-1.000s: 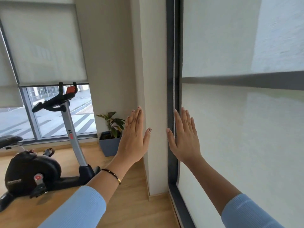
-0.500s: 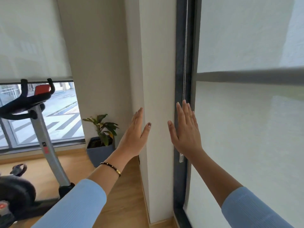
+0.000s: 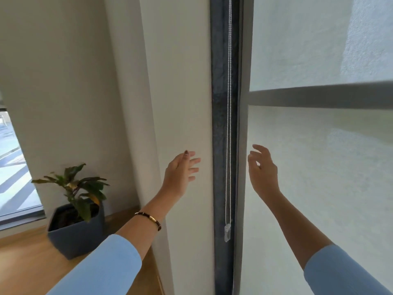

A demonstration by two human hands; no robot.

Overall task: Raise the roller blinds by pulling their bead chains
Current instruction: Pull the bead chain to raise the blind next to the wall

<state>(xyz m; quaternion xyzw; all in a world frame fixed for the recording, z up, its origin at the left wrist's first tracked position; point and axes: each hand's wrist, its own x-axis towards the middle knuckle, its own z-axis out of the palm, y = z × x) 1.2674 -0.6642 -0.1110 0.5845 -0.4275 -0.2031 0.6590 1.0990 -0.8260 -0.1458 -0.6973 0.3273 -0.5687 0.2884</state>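
1. Since half a second ago, the view has swung to the right and moved closer to the window: the exercise bike has gone from sight, and the potted plant (image 3: 77,207) now sits at lower left on the wooden floor (image 3: 19,265).
2. Both hands have changed from flat, upright palms to looser shapes, and the right hand has come off the dark frame, so the bead chain is no longer covered.
3. The left hand (image 3: 180,173) is raised in front of the white wall column (image 3: 180,81), fingers spread and pointing right. Its grip is open and holds nothing.
4. A dark beaded bracelet (image 3: 148,218) circles the left wrist above a light blue sleeve (image 3: 102,267).
5. The right hand (image 3: 262,169) is raised in front of the lowered roller blind (image 3: 319,188), fingers loosely curled and apart. Its grip is open and empty too.
6. The bead chain (image 3: 228,124) hangs straight down between the two hands, against the dark window frame (image 3: 219,145), just left of the blind's edge. Neither hand touches it.
7. The chain's loop ends in a small clear plastic weight (image 3: 227,232) below hand level.
8. The blind covers the pane on the right; a dark horizontal bar (image 3: 319,96) shows through its pale fabric.
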